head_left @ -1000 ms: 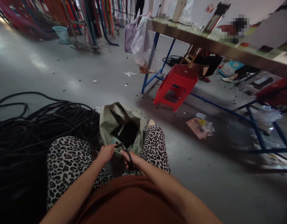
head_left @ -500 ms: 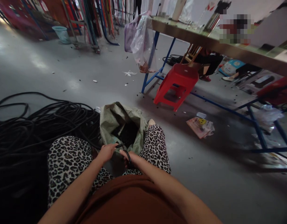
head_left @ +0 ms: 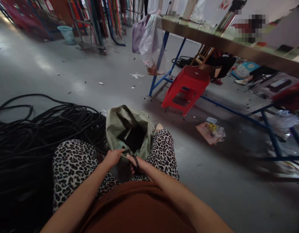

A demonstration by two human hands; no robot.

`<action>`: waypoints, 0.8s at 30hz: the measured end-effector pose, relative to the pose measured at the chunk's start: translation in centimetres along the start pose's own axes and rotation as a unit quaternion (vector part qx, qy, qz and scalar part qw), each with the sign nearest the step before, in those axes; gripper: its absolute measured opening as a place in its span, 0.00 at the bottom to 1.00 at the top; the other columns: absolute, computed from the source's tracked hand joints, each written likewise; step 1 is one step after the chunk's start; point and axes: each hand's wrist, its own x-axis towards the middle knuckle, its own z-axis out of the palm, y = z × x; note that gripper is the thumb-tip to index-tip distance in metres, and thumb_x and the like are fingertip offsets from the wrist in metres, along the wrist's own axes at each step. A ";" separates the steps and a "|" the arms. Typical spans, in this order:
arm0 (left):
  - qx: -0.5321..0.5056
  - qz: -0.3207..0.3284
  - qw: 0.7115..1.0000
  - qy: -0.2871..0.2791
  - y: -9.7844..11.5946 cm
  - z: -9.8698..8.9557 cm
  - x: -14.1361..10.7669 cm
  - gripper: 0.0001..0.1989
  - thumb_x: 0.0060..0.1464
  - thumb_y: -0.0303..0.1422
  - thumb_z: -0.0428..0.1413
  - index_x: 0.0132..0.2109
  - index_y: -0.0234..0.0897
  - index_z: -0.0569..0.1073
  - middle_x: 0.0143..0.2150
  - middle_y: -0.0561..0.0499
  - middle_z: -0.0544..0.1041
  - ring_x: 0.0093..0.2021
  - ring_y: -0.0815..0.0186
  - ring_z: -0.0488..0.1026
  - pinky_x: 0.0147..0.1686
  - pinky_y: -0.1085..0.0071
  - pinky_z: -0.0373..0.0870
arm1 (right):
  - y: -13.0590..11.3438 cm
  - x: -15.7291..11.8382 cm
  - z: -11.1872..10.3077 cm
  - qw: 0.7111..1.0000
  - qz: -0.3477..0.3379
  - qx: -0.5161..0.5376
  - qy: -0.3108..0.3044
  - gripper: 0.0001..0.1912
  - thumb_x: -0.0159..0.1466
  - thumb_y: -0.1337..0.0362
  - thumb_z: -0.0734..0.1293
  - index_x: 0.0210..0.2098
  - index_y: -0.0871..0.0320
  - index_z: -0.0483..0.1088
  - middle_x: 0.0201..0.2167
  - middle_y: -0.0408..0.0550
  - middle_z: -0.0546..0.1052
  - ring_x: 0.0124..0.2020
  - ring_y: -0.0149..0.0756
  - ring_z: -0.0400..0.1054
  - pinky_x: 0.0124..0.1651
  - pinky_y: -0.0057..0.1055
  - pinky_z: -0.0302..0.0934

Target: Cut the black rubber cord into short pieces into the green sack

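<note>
Pinched in my left hand is a black rubber cord, its short end sticking out towards the right. My right hand is closed around a pair of scissors; a black handle loop curves over the hand and the small blades meet the cord's end. Both hands are close together over the near rim of an open green woven sack. Dark small pieces lie inside the sack, which stands between my knees.
A large heap of black cord covers the floor at left. A red stool stands by a blue-legged table, with a plastic bag hanging at its corner. Seated people's legs show beneath. A blue basket stands farther back.
The whole view has shifted slightly, so things appear a little farther right. Both hands keep their hold on the cord and the scissors, almost unmoved over the sack.
</note>
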 end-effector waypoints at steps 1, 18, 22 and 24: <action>0.001 -0.001 1.000 -0.006 0.0 0.0 0.0 0.22 0.68 0.29 0.47 0.65 0.42 0.74 0.58 0.43 0.81 0.59 0.59 0.78 0.58 0.66 0.69 | 0.0 0.0 0.0 1.000 0.002 -0.006 0.000 0.23 0.77 0.47 0.57 0.35 0.59 0.66 0.15 0.36 0.65 0.11 0.26 0.61 0.15 0.19 0.60; -0.008 -0.027 0.999 0.030 -0.3 0.6 0.1 0.20 0.67 0.31 0.49 0.62 0.46 0.75 0.59 0.47 0.81 0.60 0.59 0.76 0.60 0.63 0.66 | -0.6 0.0 0.1 0.998 0.004 -0.021 0.052 0.20 0.76 0.54 0.61 0.31 0.60 0.66 0.14 0.37 0.64 0.10 0.26 0.59 0.13 0.19 0.59; 0.005 -0.037 0.999 0.025 -0.5 0.7 0.2 0.21 0.67 0.31 0.48 0.62 0.47 0.75 0.58 0.47 0.81 0.60 0.58 0.76 0.58 0.62 0.67 | -0.7 0.2 0.2 0.997 0.035 -0.024 0.067 0.17 0.71 0.55 0.68 0.31 0.59 0.67 0.14 0.37 0.64 0.10 0.27 0.59 0.12 0.21 0.57; 0.007 -0.038 0.999 0.022 -0.5 0.7 0.2 0.21 0.68 0.31 0.48 0.62 0.46 0.74 0.59 0.46 0.81 0.60 0.57 0.77 0.58 0.62 0.67 | -0.6 0.5 0.1 0.996 0.042 -0.032 0.077 0.16 0.69 0.55 0.69 0.30 0.59 0.68 0.14 0.39 0.64 0.10 0.28 0.58 0.11 0.22 0.56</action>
